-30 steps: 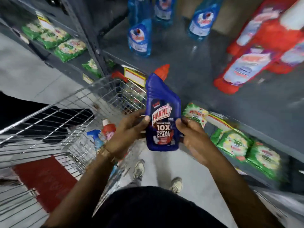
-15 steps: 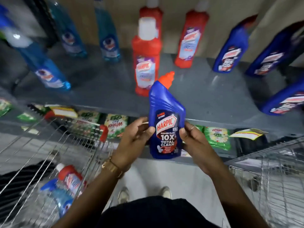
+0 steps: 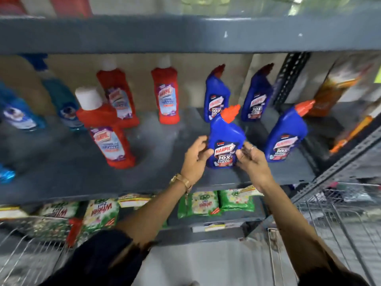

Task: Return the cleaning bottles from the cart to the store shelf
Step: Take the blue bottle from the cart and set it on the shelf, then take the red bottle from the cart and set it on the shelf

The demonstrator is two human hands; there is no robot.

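Observation:
A blue Harpic bottle (image 3: 225,133) with an orange-red cap stands upright on the grey store shelf (image 3: 165,145), near its front. My left hand (image 3: 195,159) touches its left side and my right hand (image 3: 252,162) its right side, both at label height. Three matching blue Harpic bottles are on the same shelf: one to the right (image 3: 285,137) and two behind (image 3: 216,96), (image 3: 256,96). A corner of the wire cart (image 3: 31,254) shows at the bottom left; its contents are out of view.
Red Harpic bottles (image 3: 109,141), (image 3: 167,93) and blue spray bottles (image 3: 64,104) stand to the left on this shelf. The upper shelf's edge (image 3: 185,34) hangs overhead. Green detergent packs (image 3: 206,203) fill the shelf below. Another wire cart (image 3: 340,223) is at the right.
Both hands carried the blue bottle up and forward from in front of the shelf edge onto the shelf, among the other blue bottles. My view swung up and away from the cart.

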